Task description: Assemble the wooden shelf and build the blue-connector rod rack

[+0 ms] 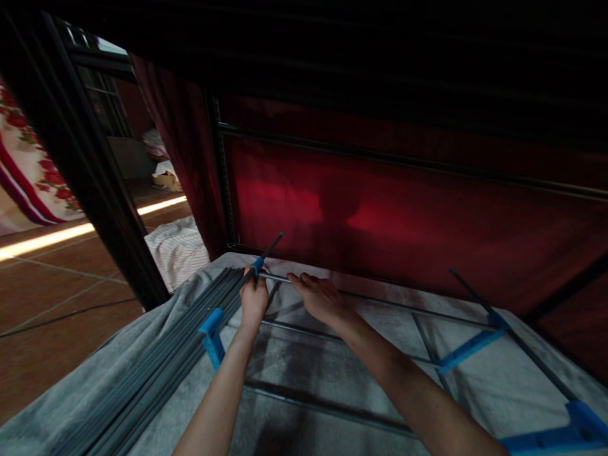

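Note:
My left hand (pixel 254 294) is closed round a blue connector (pixel 257 266) at the far left corner of a frame of thin grey tubes. A short dark tube (pixel 273 244) sticks out beyond that connector. Fingers of my right hand (pixel 316 296) are wrapped over a metal crossbar (pixel 280 277) just right of it. Blue brackets join the frame at the left (pixel 213 335), right (pixel 470 350) and lower right (pixel 565 434). Under my left arm, another crossbar (pixel 327 407) runs toward the right.
A bundle of long grey tubes (pixel 166 361) lies along the left of the grey cloth (pixel 118 354). Dark posts (pixel 95 164) and a red curtain (pixel 183 139) stand at the left. Red panelling (pixel 427 221) closes the back. Striped cloth (pixel 175 247) lies beyond the post.

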Action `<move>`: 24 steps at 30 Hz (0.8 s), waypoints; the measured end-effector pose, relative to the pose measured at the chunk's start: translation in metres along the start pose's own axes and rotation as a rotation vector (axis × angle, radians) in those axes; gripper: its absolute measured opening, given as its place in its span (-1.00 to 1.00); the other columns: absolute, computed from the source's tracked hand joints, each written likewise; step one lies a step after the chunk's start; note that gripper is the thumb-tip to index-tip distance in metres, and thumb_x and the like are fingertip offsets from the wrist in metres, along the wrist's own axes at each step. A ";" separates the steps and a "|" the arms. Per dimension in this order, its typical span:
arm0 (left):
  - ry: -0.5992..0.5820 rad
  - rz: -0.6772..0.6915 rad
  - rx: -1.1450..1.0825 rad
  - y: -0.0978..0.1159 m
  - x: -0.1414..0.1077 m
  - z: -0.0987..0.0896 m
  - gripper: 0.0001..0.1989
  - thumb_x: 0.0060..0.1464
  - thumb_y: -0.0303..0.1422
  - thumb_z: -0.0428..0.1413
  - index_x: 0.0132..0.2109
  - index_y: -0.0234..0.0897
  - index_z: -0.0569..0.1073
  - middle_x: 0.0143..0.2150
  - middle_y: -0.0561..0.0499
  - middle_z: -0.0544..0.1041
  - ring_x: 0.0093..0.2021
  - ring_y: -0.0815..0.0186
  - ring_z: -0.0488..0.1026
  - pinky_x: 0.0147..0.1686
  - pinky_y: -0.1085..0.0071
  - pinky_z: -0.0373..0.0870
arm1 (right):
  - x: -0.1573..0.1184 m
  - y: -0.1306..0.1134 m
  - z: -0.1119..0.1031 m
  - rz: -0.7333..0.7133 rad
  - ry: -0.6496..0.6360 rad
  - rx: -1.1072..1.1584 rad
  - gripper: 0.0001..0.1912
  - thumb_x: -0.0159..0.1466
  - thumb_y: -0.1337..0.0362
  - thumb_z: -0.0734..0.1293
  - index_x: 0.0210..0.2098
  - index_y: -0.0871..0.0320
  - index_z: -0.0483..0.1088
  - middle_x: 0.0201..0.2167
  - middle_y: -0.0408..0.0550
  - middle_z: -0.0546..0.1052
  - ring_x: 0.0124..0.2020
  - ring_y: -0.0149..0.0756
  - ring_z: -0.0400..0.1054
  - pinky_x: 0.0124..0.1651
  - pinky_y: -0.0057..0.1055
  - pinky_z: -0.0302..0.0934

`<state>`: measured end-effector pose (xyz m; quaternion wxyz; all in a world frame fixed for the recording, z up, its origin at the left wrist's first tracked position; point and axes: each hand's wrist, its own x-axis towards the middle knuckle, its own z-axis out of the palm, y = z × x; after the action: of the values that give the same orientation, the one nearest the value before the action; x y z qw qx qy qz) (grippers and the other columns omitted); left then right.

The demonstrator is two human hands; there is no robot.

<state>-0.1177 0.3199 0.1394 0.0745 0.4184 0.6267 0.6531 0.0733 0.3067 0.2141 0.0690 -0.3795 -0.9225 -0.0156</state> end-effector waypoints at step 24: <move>0.002 0.055 -0.012 -0.010 -0.004 0.004 -0.74 0.05 -0.37 0.05 -0.09 -0.22 0.47 -0.17 -0.10 0.54 0.01 0.06 0.47 0.19 0.11 0.35 | 0.009 0.009 0.003 0.007 -0.023 0.103 -0.48 0.47 0.29 0.00 0.38 -0.02 0.13 0.19 -0.03 0.46 0.06 -0.14 0.45 0.08 -0.20 0.29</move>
<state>-0.1170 0.3223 0.1282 0.0584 0.4342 0.6113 0.6591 0.0725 0.3200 0.2119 0.0781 -0.3790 -0.9214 0.0366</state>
